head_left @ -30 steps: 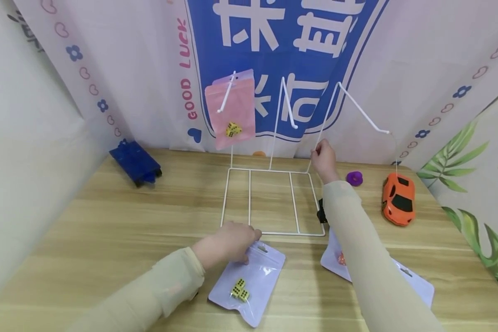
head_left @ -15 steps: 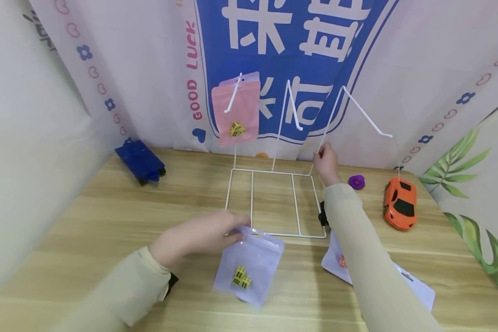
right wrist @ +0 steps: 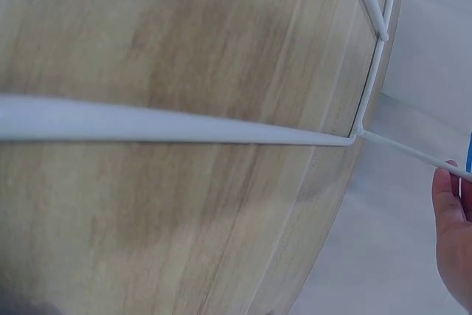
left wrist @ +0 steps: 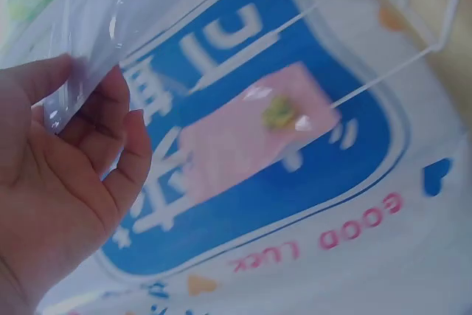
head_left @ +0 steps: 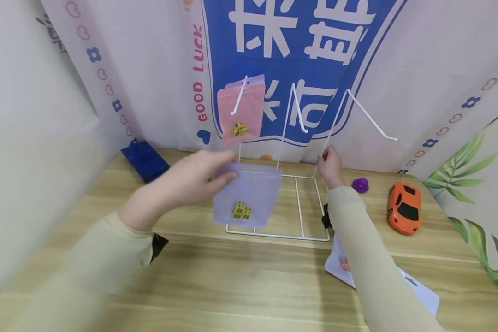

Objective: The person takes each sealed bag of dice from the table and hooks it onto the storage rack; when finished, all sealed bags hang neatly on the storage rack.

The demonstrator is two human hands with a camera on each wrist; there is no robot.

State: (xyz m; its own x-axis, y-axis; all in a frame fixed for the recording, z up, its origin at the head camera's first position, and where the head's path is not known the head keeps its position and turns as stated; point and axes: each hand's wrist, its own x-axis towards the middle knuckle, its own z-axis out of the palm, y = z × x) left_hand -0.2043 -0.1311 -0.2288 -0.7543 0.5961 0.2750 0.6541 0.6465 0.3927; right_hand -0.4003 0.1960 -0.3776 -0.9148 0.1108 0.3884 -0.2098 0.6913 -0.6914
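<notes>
A pale cloth point(head_left: 149, 60) fills the back of the space, creased, with a blue panel of white lettering, pink hearts, blue flowers and the words GOOD LUCK. In front of it spreads a table point(head_left: 249, 286) with a light brown, wood-grain top. A plain white wall point(head_left: 25, 152) borders it on the left; a pale wall covering point(head_left: 477, 184) printed with green leaves borders it on the right.

Towards the back of the table stands a white wire rack point(head_left: 299, 207), its base flat on the wood, three uprights rising and bending into arms.

The left hand point(head_left: 191, 180), in a beige sleeve, pinches the top edge of a light purple bag point(head_left: 253, 186) between thumb and fingers, holding it in the air in front of the rack. The right hand point(head_left: 330, 166) grips the rack's right upright low down, fingertips together around the wire. A pink bag point(head_left: 254, 106) hangs on the left arm, a lilac one point(head_left: 257, 80) behind it. Another pale bag point(head_left: 425, 295) lies at the front right, partly under the right sleeve in view.

A blue object point(head_left: 146, 159) sits at the back left, an orange toy car point(head_left: 404, 207) at the right end, a purple trinket point(head_left: 360, 185) between car and right hand. Smallest are the yellow dice point(head_left: 241, 210) showing on the held bag.
</notes>
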